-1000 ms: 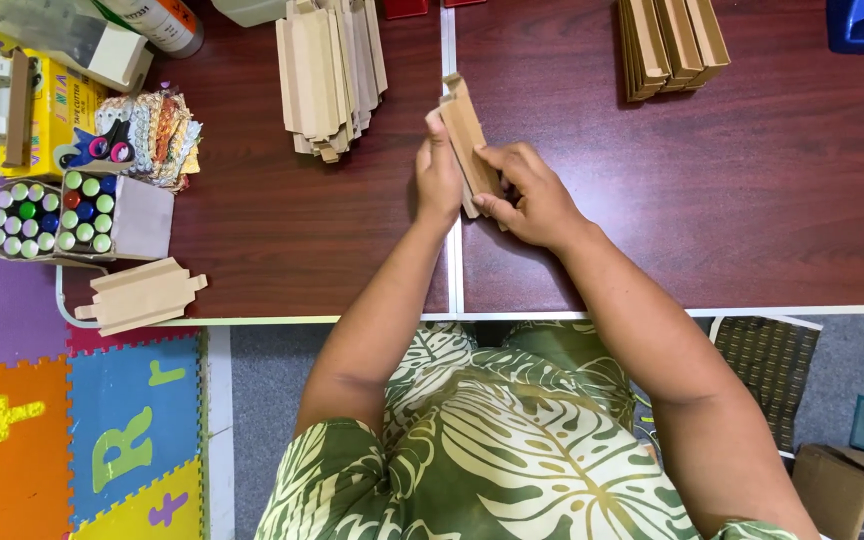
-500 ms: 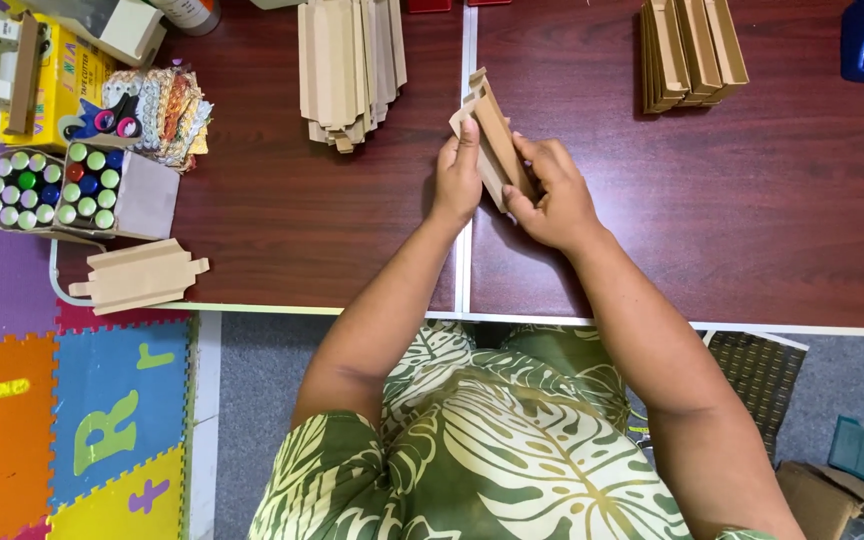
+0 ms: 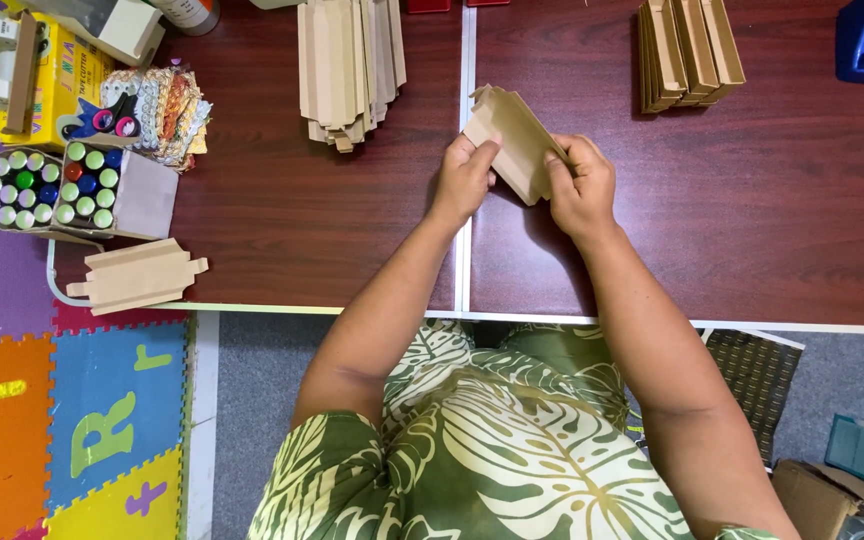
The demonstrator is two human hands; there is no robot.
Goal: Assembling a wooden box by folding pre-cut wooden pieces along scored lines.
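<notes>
Flat brown cardboard box blank, notched tabs along its far edge, held tilted just above the dark red-brown wooden table, near the middle seam. Left hand grips its near-left edge, fingers closed on the card; right hand pinches the right edge likewise. Step in hand looks like folding the blank into shape; next likely calls for pressing along a crease. Stack of flat blanks toward the far edge; folded pieces far right.
</notes>
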